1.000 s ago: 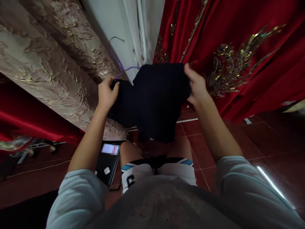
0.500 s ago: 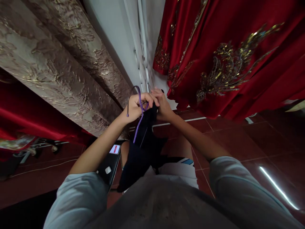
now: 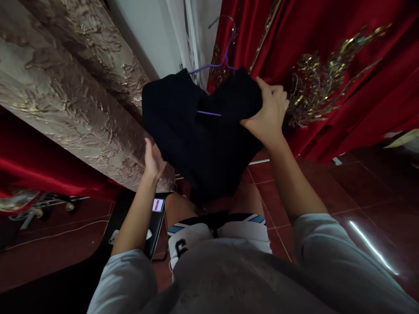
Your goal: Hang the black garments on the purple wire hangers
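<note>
A dark navy top (image 3: 212,148) is spread out in front of me on a purple hanger (image 3: 225,59). The hanger's hook points up and away, and its lower bar shows through the neck opening. My right hand (image 3: 270,111) grips the top at its right shoulder, thumb on the near face of the cloth. Beside the garment's lower left edge is my left hand (image 3: 154,161), open with the thumb raised. Its other fingers are partly hidden at the edge of the fabric.
Red satin fabric with gold sequins (image 3: 317,83) hangs at the right, and a textured beige curtain (image 3: 81,87) at the left. A white metal frame (image 3: 190,39) stands ahead. A phone (image 3: 157,205) lies on a black bench (image 3: 122,213) at my left, over red floor tiles (image 3: 353,187).
The bunched top and hanger have swung up and forward, and the cloth is now spread wide. My hands have moved apart; the left has come off the hanger.
</note>
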{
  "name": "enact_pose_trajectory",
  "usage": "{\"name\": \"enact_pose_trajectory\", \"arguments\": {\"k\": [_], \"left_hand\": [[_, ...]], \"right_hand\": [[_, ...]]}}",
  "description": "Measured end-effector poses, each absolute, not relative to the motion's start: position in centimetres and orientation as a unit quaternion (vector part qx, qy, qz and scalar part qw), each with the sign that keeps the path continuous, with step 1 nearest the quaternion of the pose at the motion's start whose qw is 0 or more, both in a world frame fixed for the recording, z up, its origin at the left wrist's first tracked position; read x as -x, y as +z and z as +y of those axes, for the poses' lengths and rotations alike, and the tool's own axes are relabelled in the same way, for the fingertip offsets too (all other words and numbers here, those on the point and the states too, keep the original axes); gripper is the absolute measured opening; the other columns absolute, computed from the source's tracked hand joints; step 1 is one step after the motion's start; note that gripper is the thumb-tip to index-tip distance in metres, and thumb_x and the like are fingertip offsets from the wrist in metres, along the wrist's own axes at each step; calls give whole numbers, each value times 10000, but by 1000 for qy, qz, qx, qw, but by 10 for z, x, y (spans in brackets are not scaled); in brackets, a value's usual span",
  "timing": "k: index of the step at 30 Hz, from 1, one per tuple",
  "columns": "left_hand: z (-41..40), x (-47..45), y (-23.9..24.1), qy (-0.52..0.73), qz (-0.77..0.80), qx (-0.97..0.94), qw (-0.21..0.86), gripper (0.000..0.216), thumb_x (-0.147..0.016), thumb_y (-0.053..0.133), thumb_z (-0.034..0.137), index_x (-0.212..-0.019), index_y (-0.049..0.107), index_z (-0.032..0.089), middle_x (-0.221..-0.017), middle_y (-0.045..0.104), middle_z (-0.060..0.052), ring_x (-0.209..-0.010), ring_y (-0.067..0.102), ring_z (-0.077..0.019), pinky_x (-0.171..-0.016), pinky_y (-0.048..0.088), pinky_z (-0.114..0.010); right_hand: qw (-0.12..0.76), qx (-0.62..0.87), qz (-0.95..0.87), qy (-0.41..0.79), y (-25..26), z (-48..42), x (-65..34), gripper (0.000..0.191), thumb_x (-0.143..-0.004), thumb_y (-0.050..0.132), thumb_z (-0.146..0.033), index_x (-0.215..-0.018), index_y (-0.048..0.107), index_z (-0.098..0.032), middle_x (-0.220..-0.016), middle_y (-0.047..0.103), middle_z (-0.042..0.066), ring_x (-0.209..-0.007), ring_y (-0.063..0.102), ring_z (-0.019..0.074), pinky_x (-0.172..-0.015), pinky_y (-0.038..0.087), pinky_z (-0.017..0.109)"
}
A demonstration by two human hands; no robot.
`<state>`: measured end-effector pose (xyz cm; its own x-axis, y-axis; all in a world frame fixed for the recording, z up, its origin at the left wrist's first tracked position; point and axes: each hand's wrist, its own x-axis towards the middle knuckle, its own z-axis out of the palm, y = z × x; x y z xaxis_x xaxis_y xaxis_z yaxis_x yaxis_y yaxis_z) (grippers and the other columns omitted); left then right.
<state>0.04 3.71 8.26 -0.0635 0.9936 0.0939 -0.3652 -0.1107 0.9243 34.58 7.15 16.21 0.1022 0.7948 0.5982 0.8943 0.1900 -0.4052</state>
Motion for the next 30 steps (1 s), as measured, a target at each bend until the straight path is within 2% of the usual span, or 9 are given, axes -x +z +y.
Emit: {"name": "enact_pose_trajectory", "arguments": {"k": [3, 6, 15, 17, 19, 22, 24, 26, 30], "left_hand": [[42, -7, 79, 672, 408, -404, 467, 624, -739, 859, 566, -1233, 700, 220, -1481, 617, -100, -1540, 388, -314, -1289, 307, -478], [39, -8, 71, 698, 416, -383, 439, 632, -725, 909, 374, -1296, 674, 241, -1523, 584, -71, -1496, 461, -291, -1292, 327, -440], [18, -11, 57, 710, 438, -331, 440, 627, -759, 870, 225, -1345, 646, 231, -1520, 587, -69, -1435, 537, -246, -1284, 353, -409], [11, -16, 56, 713, 452, -288, 451, 584, -788, 842, 216, -1340, 652, 219, -1496, 608, -80, -1417, 557, -258, -1268, 384, -434], [4, -26, 53, 708, 466, -238, 475, 544, -797, 829, 204, -1317, 670, 218, -1441, 654, -78, -1386, 587, -276, -1233, 436, -464], [-8, -45, 49, 693, 467, -178, 519, 472, -791, 828, 187, -1249, 712, 200, -1338, 720, -83, -1339, 628, -295, -1182, 500, -476], [-13, -56, 48, 686, 464, -144, 542, 397, -803, 815, 180, -1193, 736, 167, -1283, 746, -101, -1315, 647, -300, -1158, 526, -461], [-15, -62, 49, 679, 461, -115, 559, 333, -825, 788, 173, -1154, 746, 138, -1243, 761, -115, -1288, 667, -303, -1135, 547, -448], [-16, -52, 50, 665, 449, -104, 587, 299, -843, 767, 197, -1127, 749, 105, -1155, 789, -122, -1236, 699, -308, -1103, 572, -440]], "right_hand": [[350, 592, -724, -61, 181, 71, -332, 1005, -641, 780, -219, -1578, 416, -196, -1349, 478, 172, -1231, 447, 352, -1043, 355, 554], [343, 567, -746, -63, 171, 69, -327, 949, -637, 772, -233, -1536, 472, -210, -1315, 506, 162, -1213, 462, 378, -1033, 369, 593], [401, 498, -767, -58, 132, 72, -339, 901, -713, 742, -400, -1539, 415, -246, -1427, 470, 152, -1322, 431, 434, -1082, 345, 670], [453, 480, -749, -60, 122, 66, -334, 811, -735, 734, -428, -1479, 470, -239, -1442, 478, 146, -1366, 412, 419, -1114, 335, 643], [533, 480, -695, -41, 101, 59, -317, 605, -804, 687, -450, -1349, 544, -230, -1376, 533, 136, -1341, 457, 368, -1109, 372, 588], [608, 526, -585, 108, 52, 50, -273, 330, -886, 619, -484, -1068, 564, -215, -1056, 627, 88, -1013, 604, 243, -923, 492, 423], [556, 538, -564, 288, 19, 46, -241, 366, -825, 669, -534, -944, 535, -214, -880, 610, 38, -771, 568, 175, -744, 479, 327], [482, 531, -538, 442, -8, 42, -215, 334, -784, 672, -508, -824, 514, -216, -761, 579, 10, -678, 521, 149, -651, 422, 288], [432, 481, -504, 573, -32, 36, -193, 238, -796, 566, -439, -748, 539, -207, -671, 596, 14, -604, 532, 137, -576, 389, 263]]}}
